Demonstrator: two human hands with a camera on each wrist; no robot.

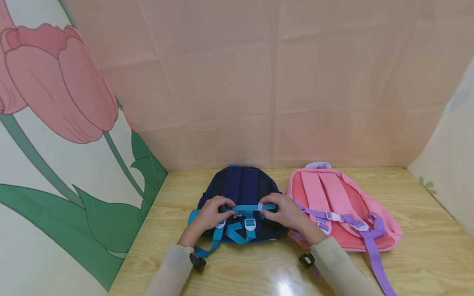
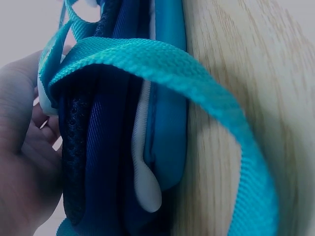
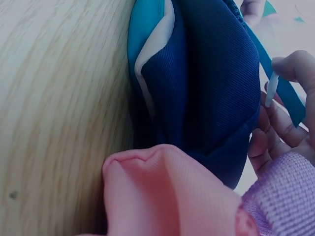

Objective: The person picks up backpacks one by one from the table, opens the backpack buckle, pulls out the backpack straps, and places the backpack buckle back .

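A dark navy backpack [image 1: 240, 183] lies on the table with its shoulder straps facing up. Above its lower part, a bright blue webbing strap [image 1: 245, 208] is stretched between the two hands. The left hand [image 1: 212, 212] pinches the strap's left end between thumb and fingers. At the other end, the right hand [image 1: 284, 210] pinches the strap beside a small white slider buckle [image 1: 260, 207]. In the right wrist view the white slider [image 3: 271, 89] sits at the thumb and fingers. A loose blue strap loop [image 2: 162, 56] arches across the backpack's side in the left wrist view.
Close on the right lies a pink backpack [image 1: 346, 187] with purple straps [image 1: 375, 257], one trailing toward the front edge. More blue webbing and a white adjuster [image 1: 250, 224] rest on the navy backpack. Behind the wooden table [image 1: 422, 213] stands a pinkish-brown covering [image 1: 274, 82].
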